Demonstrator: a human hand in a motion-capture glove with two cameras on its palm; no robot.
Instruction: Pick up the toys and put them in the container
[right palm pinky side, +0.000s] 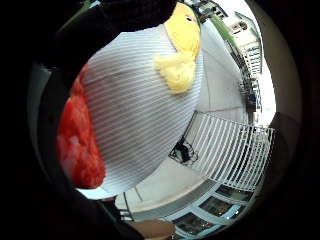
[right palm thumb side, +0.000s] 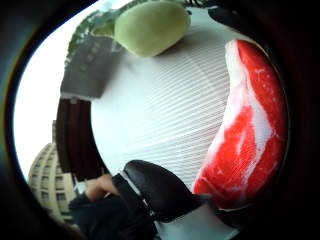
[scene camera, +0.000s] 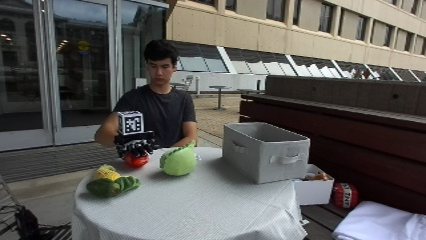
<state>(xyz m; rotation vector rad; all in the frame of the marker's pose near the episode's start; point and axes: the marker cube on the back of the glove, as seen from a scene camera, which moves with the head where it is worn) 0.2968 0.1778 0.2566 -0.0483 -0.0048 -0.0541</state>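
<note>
At the near-left edge of the round table (scene camera: 200, 210), my gloved right hand (scene camera: 135, 144) reaches down over a red meat toy (scene camera: 136, 160) lying on the striped cloth. Its fingers curl around the toy. The red meat toy (right palm thumb side: 245, 130) lies close under the palm beside the black thumb (right palm thumb side: 160, 190), and it shows again as the red toy (right palm pinky side: 77, 140). A green plush toy (scene camera: 178, 161) (right palm thumb side: 150, 27) lies just right of the hand. A yellow and green corn toy (scene camera: 110, 181) (right palm pinky side: 182, 45) lies nearer the table's front left. The grey fabric container (scene camera: 266, 150) stands at the right.
A dark wooden bench runs behind the table at the right. It holds a small white box (scene camera: 313, 190), a red object (scene camera: 344, 195) and a white cloth (scene camera: 379, 222). The person's bare left hand is out of sight behind the green toy.
</note>
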